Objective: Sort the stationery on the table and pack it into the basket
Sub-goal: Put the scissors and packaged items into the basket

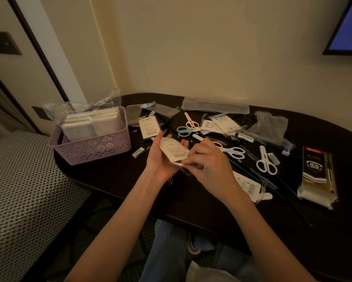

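right hand fingers pinch the lower edge of a white labelled packet; left hand cradles it from below, fingers loosely curled round it (barcode visible, text unreadable). bare dark table lies left of the hands, before the purple basket. black pack near the right edge reads "0.5 mm".
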`<state>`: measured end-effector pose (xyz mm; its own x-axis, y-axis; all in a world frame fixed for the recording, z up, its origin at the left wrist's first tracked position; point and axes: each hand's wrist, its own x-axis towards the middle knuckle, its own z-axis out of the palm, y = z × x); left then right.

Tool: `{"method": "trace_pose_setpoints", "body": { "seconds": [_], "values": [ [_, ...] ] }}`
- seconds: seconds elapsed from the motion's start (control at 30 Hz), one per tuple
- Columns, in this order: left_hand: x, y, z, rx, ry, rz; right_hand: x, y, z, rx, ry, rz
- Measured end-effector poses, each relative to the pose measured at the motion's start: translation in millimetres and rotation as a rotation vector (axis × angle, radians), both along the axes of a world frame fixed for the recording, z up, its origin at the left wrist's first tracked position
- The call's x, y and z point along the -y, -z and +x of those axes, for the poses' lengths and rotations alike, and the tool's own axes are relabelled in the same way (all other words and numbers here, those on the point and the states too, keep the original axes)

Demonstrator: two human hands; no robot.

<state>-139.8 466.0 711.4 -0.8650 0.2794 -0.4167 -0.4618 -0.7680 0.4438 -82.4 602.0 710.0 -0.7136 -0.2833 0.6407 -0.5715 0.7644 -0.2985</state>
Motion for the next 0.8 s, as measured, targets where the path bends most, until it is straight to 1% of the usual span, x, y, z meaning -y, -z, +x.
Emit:
{"method": "trace_pose_setpoints", "body": {
  "seconds": [0.23, 0.33, 0.5, 0.67, 0.73, 0.8],
  "values": [
    [1.7, -0.2, -0.4, 0.033, -0.014, 0.039, -2.6, 4.4, -2.8, 0.041, 0.017, -0.084],
    [2.4, -2.7, 0.9, 0.041, -0.018, 0.058, -5.1, 5.5, -2.8, 0.019, 0.0, -0.067],
    [-1.0, -4.7, 3.5, 0.066, 0.001, 0.057, -4.9, 5.2, -4.8, 0.038, 0.0, -0.053],
    [7.8, -7.7, 3.6, 0.099, -0.031, 0.13, -9.2, 4.5, -2.8, 0.048, -0.027, -0.228],
    [12.3, -7.6, 2.1, 0.111, -0.045, 0.158, -13.3, 3.1, -1.0, 0.096, -0.06, -0.267],
    [14.9, -8.7, 1.2, 0.119, -0.055, 0.165, -16.9, 0.7, -0.2, 0.177, -0.105, -0.248]
  ]
}}
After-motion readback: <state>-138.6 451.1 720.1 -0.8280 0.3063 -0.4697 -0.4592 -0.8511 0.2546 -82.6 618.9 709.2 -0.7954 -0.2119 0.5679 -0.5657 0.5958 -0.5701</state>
